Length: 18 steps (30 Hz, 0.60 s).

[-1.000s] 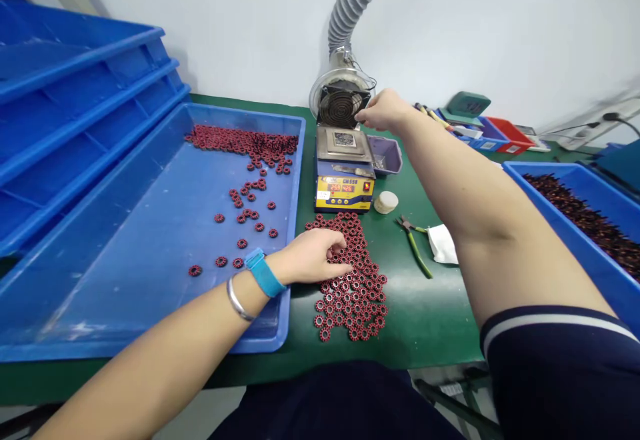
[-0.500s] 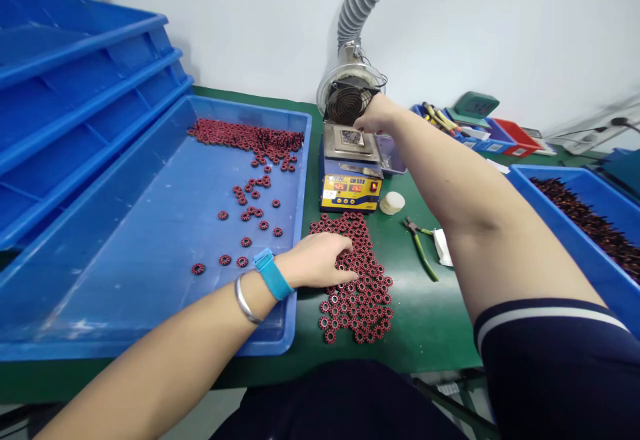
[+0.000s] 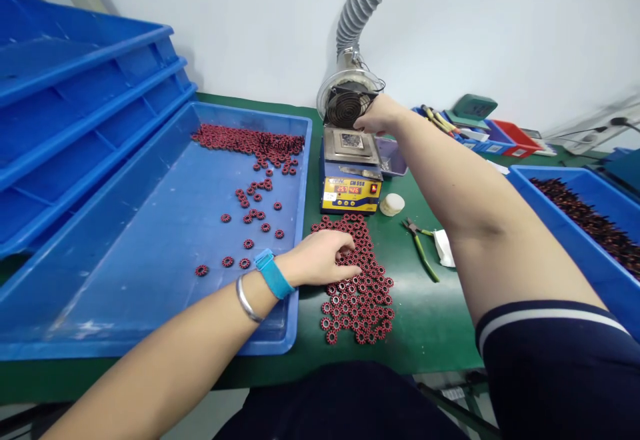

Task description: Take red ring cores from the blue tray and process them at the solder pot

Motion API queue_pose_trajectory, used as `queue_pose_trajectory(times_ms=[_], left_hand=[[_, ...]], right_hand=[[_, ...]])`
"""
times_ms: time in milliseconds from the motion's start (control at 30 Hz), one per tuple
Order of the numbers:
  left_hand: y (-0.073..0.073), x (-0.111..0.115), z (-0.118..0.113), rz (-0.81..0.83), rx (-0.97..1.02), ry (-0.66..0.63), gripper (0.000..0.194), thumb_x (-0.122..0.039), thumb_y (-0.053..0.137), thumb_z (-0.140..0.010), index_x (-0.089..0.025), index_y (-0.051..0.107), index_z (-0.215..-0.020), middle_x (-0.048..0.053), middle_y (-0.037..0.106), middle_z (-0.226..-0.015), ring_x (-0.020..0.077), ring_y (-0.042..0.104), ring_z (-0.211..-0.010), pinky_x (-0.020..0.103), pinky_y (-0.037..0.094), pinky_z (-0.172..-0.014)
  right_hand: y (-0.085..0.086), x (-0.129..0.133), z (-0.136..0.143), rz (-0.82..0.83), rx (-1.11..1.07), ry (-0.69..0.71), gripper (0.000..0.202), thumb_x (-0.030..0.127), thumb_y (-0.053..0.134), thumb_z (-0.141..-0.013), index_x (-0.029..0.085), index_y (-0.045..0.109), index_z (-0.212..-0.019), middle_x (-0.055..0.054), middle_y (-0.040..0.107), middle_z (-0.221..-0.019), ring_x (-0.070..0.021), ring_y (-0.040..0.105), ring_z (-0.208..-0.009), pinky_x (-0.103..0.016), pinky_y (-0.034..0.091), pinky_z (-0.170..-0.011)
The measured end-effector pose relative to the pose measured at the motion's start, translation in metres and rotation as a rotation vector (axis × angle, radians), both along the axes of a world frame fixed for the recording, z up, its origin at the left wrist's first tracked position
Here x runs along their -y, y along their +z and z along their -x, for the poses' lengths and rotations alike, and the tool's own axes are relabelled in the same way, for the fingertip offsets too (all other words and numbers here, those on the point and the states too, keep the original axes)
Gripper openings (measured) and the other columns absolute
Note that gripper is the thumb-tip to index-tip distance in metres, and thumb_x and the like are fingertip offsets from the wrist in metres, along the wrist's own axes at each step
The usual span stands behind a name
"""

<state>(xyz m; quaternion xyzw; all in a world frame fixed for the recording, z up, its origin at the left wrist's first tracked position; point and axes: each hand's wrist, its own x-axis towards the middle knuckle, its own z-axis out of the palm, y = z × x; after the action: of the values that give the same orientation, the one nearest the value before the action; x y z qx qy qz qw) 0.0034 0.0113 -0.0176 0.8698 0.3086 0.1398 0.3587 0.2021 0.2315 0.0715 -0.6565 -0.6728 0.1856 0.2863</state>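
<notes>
My left hand (image 3: 327, 257), with a teal band and a silver bangle at the wrist, hovers over or rests on a spread of small red-and-black toothed rings (image 3: 357, 300). Its thumb and index finger are apart, with nothing visible between them. Beyond the rings stands a blue and yellow solder pot (image 3: 351, 190) with a lit red display and a square well of molten metal (image 3: 351, 140) on top. Above the pot's back right, my right hand (image 3: 375, 117) has its fingers drawn together. What they hold, if anything, is hidden.
A blue tray (image 3: 150, 227) with piled and scattered rings lies left, beside stacked blue trays (image 3: 90, 87). A fume hose (image 3: 367, 7) hangs behind the pot. Right are a whitish round pad (image 3: 392, 205), green-handled cutters (image 3: 421, 250) and a blue bin (image 3: 525, 190) of dark coppery parts.
The view has shifted slightly, and the digits on the pot's display differ. Both hands keep nearly the same place and pose.
</notes>
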Motion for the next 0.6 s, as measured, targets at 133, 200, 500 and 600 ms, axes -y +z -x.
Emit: queue_pose_trajectory(times_ms=[133, 200, 500, 600], left_hand=[[-0.002, 0.0, -0.001, 0.1, 0.182, 0.093, 0.021, -0.031, 0.07, -0.076, -0.014, 0.061, -0.084, 0.003, 0.066, -0.076, 0.0141, 0.059, -0.067, 0.028, 0.049, -0.064], [-0.001, 0.0, -0.003, 0.168, 0.304, 0.184, 0.022, -0.03, 0.07, -0.075, -0.014, 0.061, -0.085, 0.002, 0.065, -0.075, 0.0118, 0.057, -0.064, 0.027, 0.05, -0.062], [0.011, 0.018, -0.015, 0.679, 0.739, 0.306, 0.039, -0.031, 0.084, -0.062, -0.013, 0.061, -0.088, 0.002, 0.068, -0.078, 0.0104, 0.063, -0.07, 0.029, 0.055, -0.073], [0.01, 0.028, -0.021, 0.752, 0.762, 0.276, 0.04, -0.034, 0.086, -0.06, -0.013, 0.06, -0.082, 0.0, 0.067, -0.074, 0.0095, 0.063, -0.066, 0.028, 0.055, -0.07]], right_hand=[[0.02, 0.041, -0.001, 0.099, -0.173, -0.067, 0.018, 0.017, 0.073, -0.074, 0.008, 0.062, -0.063, -0.003, 0.058, -0.059, -0.0069, 0.054, -0.055, -0.026, 0.052, -0.06], [0.018, 0.072, -0.003, 0.104, -0.391, 0.008, 0.019, 0.022, 0.074, -0.075, 0.011, 0.062, -0.065, -0.001, 0.057, -0.056, -0.006, 0.048, -0.048, -0.025, 0.049, -0.053], [-0.063, 0.26, 0.012, -0.275, -0.491, 0.19, 0.016, 0.033, 0.068, -0.077, 0.025, 0.064, -0.089, -0.004, 0.067, -0.081, -0.0174, 0.063, -0.072, -0.037, 0.056, -0.071], [-0.083, 0.291, 0.018, -0.523, -0.252, 0.17, 0.012, 0.025, 0.062, -0.08, 0.028, 0.062, -0.091, -0.007, 0.067, -0.086, -0.0215, 0.064, -0.078, -0.042, 0.056, -0.074]])
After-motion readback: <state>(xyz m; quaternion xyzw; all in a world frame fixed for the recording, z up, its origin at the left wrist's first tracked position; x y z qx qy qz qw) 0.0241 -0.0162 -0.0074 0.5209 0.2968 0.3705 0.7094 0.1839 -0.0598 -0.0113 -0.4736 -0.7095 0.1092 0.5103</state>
